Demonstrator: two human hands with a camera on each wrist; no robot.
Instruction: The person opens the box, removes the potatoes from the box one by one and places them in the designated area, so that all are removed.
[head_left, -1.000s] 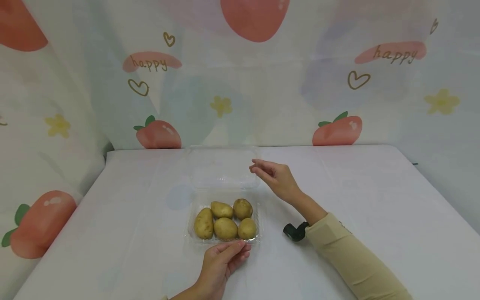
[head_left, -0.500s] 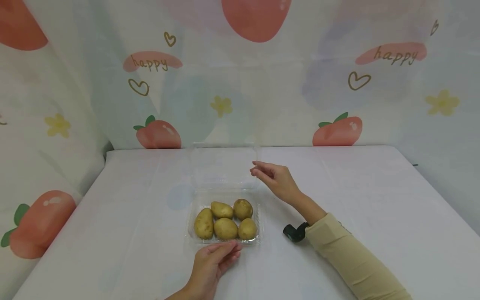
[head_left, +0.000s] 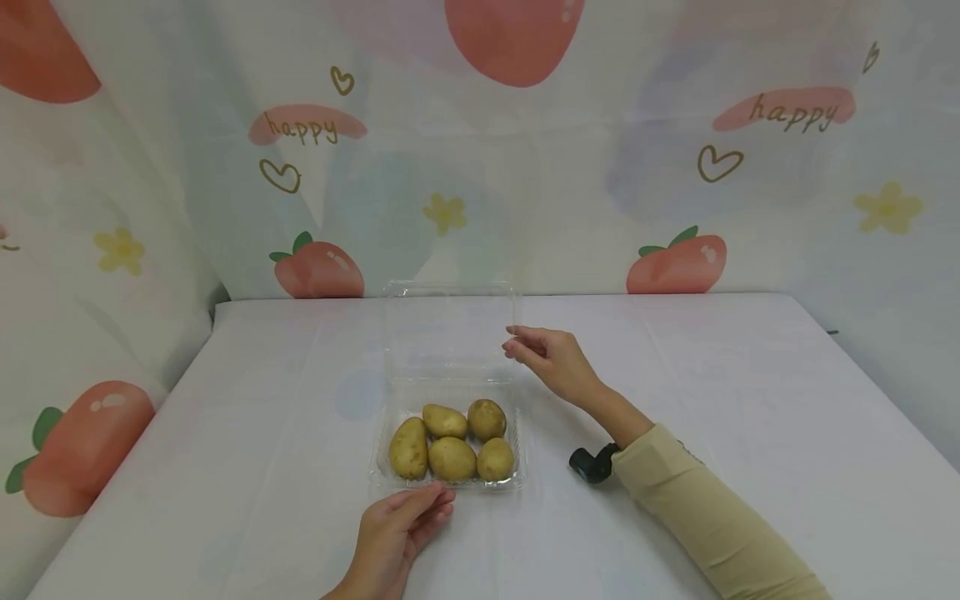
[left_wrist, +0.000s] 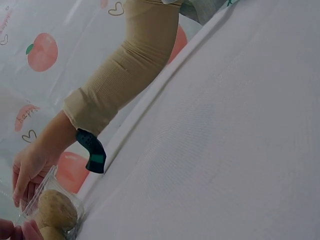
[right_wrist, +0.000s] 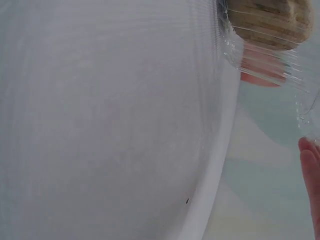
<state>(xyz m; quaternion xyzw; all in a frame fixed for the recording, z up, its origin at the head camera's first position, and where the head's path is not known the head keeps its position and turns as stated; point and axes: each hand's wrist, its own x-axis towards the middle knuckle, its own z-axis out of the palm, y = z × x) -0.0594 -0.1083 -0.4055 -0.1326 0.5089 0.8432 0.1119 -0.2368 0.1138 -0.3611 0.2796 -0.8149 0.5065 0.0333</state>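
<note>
"Where are the potatoes (head_left: 452, 458)?"

"Five, all inside the clear box (head_left: 450, 390), on the white counter (head_left: 225, 467) in front of me. One long one down the left side, two at the back, two at the front."

"And the lid (head_left: 450, 333)?"

"Open, raised along the box's far edge. My right hand (head_left: 551, 358) is at its right side, thumb and fingertips pinched on the plastic edge."

"Left hand (head_left: 390, 529)?"

"At the front rim, near its middle. Thumb lies close along the fingers. Gripping the rim or only touching it: I cannot tell."

"Wrist views?"

"Right one: a potato through the ribbed box wall, brownish. Left one: mostly counter, with box and potatoes crowded into the lower left corner."

"Surroundings?"

"Black device (head_left: 591, 465) at the cuff of my tan right sleeve (head_left: 697, 508). Behind the counter, a cloth backdrop (head_left: 570, 192): red fruit, yellow flowers, hearts, the word 'happy' twice."
</note>
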